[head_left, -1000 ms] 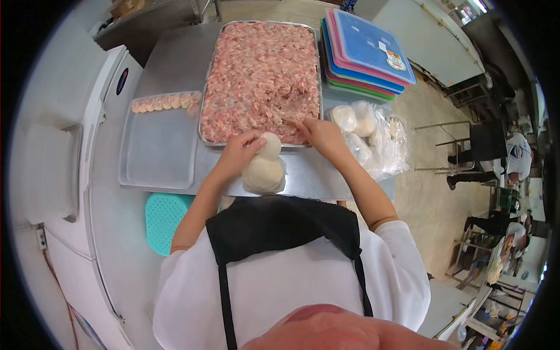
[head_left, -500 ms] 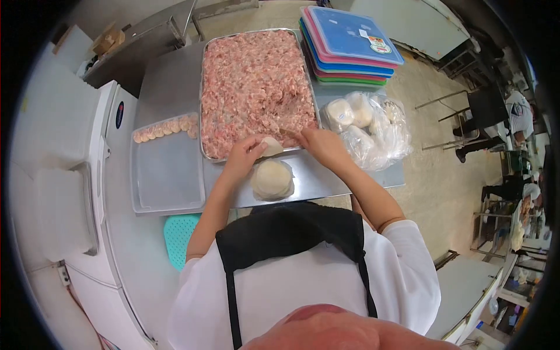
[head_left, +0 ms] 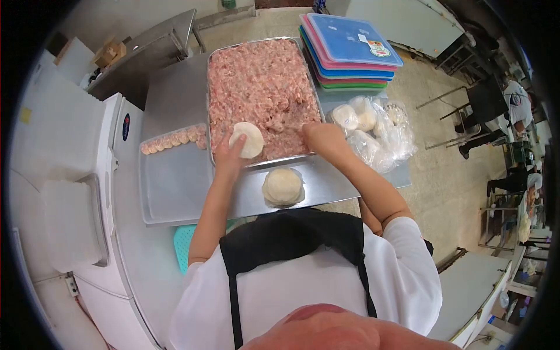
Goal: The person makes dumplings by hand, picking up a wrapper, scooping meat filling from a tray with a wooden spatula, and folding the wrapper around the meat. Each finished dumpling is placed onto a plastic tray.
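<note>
from the head camera, looking down the person's front: the left hand [head_left: 228, 156] is raised over the near left corner of the meat tray [head_left: 208, 87]. its grip is loose, fingers spread under a round wrapper [head_left: 247, 139] that lies flat on them. the wrapper is a pale, thin, floury disc, face up and bare, just above the filling [head_left: 259, 81]. the right hand [head_left: 322, 139] sits at the tray's near right corner, knuckles up, fingers curled down toward the pink mince. i cannot tell whether its grip is closed on anything.

on the steel tabletop [head_left: 169, 87], close to the person's black apron [head_left: 291, 239], sits a stack of wrappers [head_left: 283, 186], round and off-white. left of the meat tray is a flat tray [head_left: 175, 186] with a row of folded dumplings [head_left: 172, 140] along its far edge. to the right lie clear bags of wrappers [head_left: 373, 128], and behind them a pile of coloured lids [head_left: 350, 52]. a white freezer [head_left: 64, 175] stands along the left, and a teal perforated mat [head_left: 184, 245] peeks out below the tabletop edge.

the lens bends everything at the rim. people at the far right [head_left: 516, 105] are small and cut off, and the right fingertips are too small to read.
</note>
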Tool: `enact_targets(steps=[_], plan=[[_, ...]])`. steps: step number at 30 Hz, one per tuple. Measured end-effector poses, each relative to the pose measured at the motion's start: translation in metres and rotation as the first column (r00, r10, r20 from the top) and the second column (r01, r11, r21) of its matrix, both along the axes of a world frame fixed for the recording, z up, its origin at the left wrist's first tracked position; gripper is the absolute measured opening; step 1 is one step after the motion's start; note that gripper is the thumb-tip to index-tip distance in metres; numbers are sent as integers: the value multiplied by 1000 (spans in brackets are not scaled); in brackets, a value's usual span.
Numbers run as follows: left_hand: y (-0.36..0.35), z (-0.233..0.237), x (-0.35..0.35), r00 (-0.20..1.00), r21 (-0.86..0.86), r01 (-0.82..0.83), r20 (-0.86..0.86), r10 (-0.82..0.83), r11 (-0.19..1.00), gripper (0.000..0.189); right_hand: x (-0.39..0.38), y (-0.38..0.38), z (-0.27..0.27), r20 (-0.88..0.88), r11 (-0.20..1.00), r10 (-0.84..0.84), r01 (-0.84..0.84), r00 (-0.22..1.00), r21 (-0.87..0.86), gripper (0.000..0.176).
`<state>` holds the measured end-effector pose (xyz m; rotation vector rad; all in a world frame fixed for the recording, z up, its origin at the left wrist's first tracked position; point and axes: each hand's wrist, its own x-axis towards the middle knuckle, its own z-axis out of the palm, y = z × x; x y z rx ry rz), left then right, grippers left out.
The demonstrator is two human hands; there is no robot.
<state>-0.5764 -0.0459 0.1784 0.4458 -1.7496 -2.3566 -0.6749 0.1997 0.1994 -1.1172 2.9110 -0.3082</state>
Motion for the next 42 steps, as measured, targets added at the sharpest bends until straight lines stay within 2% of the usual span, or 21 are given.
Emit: enact_targets(steps=[3, 4, 7, 10, 13, 16, 18, 19, 22, 25, 28, 31, 34, 37, 40, 42], plan=[[-11, 0, -9, 983, 123, -172, -44, 178, 977, 34, 15, -3, -4, 86, 998, -24, 29, 996, -57, 29], [-17, -4, -15, 968, 169, -230, -61, 244, 958, 34, 15, 1, -6, 140, 990, -74, 89, 987, -105, 33], [-35, -5, -28, 969, 252, -195, -98, 225, 948, 37, 10, 11, -11, 429, 924, -69, 220, 900, -312, 36], [-30, 0, -45, 980, 483, -123, -77, 182, 867, 36, 14, 10, 9, 520, 785, -73, 370, 851, -496, 37], [-7, 22, -59, 993, 621, 5, -95, 69, 783, 39, 11, -2, 33, 583, 757, -57, 416, 810, -504, 32], [20, 48, -68, 991, 705, 13, -101, 82, 709, 46, 7, -20, 19, 464, 634, 116, 294, 878, -715, 28], [31, 75, -67, 979, 744, 26, -153, 133, 668, 54, 0, -26, -5, 173, 663, 132, 43, 976, -747, 26], [33, 82, -66, 973, 763, 31, -173, 156, 646, 58, 2, -29, -3, 25, 675, 141, -78, 990, -733, 25], [8, 54, -73, 975, 804, -37, -101, 198, 593, 68, -2, -5, 23, -12, 869, 142, -131, 990, -477, 24], [0, 43, -71, 943, 834, -143, -48, 328, 533, 73, 18, 6, 82, -57, 994, 8, -14, 998, -107, 21], [4, 44, -66, 951, 887, -112, -36, 308, 448, 71, 17, 1, 80, -109, 972, -6, -20, 994, -233, 22], [-10, 24, -70, 928, 829, -71, -149, 341, 555, 67, 0, 5, 69, -135, 980, -22, -6, 991, -199, 22], [-17, 30, -59, 911, 826, -133, -116, 396, 547, 61, -23, 16, 56, -166, 998, 59, -58, 984, 10, 19], [-20, 29, -39, 921, 844, -126, -95, 377, 522, 53, -41, 7, 36, -166, 975, 71, -33, 984, 221, 16], [-14, 9, -18, 949, 737, -162, -66, 309, 656, 46, -26, 1, 4, -228, 977, 193, -164, 954, 138, 15], [-2, -2, -6, 967, 732, -170, -3, 253, 660, 39, -2, -8, 0, -186, 985, 168, -159, 968, 66, 16]])
